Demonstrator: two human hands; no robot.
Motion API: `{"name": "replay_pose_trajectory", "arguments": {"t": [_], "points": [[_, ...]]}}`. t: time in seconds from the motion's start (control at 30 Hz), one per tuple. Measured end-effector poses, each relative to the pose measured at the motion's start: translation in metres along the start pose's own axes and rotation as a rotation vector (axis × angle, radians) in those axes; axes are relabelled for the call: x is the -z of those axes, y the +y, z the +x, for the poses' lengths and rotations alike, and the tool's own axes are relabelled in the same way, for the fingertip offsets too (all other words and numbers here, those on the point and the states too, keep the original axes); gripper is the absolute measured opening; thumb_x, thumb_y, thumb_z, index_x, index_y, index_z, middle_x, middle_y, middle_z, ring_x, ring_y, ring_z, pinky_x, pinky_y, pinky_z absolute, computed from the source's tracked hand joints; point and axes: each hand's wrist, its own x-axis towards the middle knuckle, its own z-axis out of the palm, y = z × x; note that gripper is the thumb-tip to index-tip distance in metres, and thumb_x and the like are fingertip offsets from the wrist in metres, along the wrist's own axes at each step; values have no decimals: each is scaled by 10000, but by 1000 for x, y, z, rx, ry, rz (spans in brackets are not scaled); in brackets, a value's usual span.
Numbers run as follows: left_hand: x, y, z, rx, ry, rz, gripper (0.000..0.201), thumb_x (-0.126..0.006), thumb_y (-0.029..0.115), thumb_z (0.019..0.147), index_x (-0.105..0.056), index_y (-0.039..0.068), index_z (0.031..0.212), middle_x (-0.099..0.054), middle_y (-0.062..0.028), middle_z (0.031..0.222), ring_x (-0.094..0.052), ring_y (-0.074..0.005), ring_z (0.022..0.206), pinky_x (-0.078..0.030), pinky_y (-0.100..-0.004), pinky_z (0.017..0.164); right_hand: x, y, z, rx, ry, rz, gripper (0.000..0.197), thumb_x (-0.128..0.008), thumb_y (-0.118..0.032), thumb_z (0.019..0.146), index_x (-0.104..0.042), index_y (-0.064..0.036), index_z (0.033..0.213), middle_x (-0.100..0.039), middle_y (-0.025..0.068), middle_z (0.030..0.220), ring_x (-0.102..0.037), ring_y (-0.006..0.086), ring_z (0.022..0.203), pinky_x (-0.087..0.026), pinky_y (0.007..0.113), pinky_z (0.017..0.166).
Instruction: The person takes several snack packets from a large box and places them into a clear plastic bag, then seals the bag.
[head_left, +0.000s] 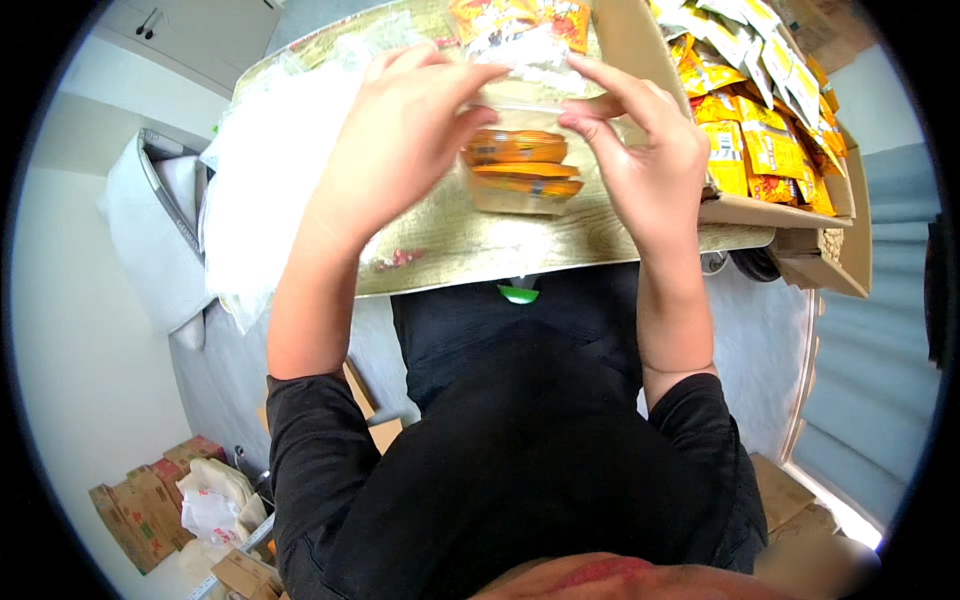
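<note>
A clear plastic bag (pixel 515 204) lies on the table in front of me, with several orange sachets (pixel 520 170) stacked inside. My left hand (pixel 395 150) is at the left end of the bag's upper edge, its thumb and fingertips curled on the film. At the right end, my right hand (pixel 650 150) pinches the same edge between thumb and fingers. Just beyond my fingertips are more orange packets (pixel 497 15), partly behind clear film. A heap of clear empty bags (pixel 270 160) spreads beside my left forearm.
On the right, a cardboard box (pixel 780 212) is piled with orange and white packets (pixel 765 135). The wood-patterned table (pixel 440 250) has its near edge by my lap. A grey-white chair (pixel 150 220) stands at the left; cardboard boxes (pixel 150 510) sit on the floor.
</note>
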Motion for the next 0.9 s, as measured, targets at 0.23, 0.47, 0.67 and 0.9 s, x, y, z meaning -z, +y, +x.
{"name": "replay_pose_trajectory", "arguments": {"t": [0.23, 0.47, 0.67, 0.9], "points": [[-25, -53, 116, 163, 23, 195, 303, -652, 331, 952, -709, 37, 905, -697, -140, 766, -665, -343, 694, -520, -436, 649, 0, 2, 20, 128, 284, -326, 665, -776, -47, 779, -588, -158, 1407, -571, 117, 1303, -552, 347, 1164, -443, 453, 1011], [-58, -77, 162, -49, 318, 366, 112, -652, 137, 841, -710, 65, 904, -684, -145, 818, -663, -329, 835, -527, -429, 727, 4, 4, -14, 268, 176, -212, 394, -749, -14, 749, -714, -112, 1128, -636, 87, 1164, -601, 311, 1098, -470, 439, 973], [-154, -119, 64, -260, -14, 492, 229, -627, 133, 822, -705, 131, 1038, -699, -51, 1057, -632, -246, 1057, -488, -425, 886, -29, 5, -54, 253, -69, -56, 330, -729, -10, 729, -722, -103, 1046, -638, 76, 1145, -606, 312, 1095, -480, 449, 942], [-127, -56, -52, 488, -31, 635, 359, -669, 246, 891, -672, 21, 1170, -678, -149, 1177, -611, -310, 1142, -473, -477, 976, -52, 19, -70, 24, -237, 17, 282, -730, -34, 784, -718, -83, 1061, -636, 93, 1134, -594, 323, 1100, -475, 438, 954]]}}
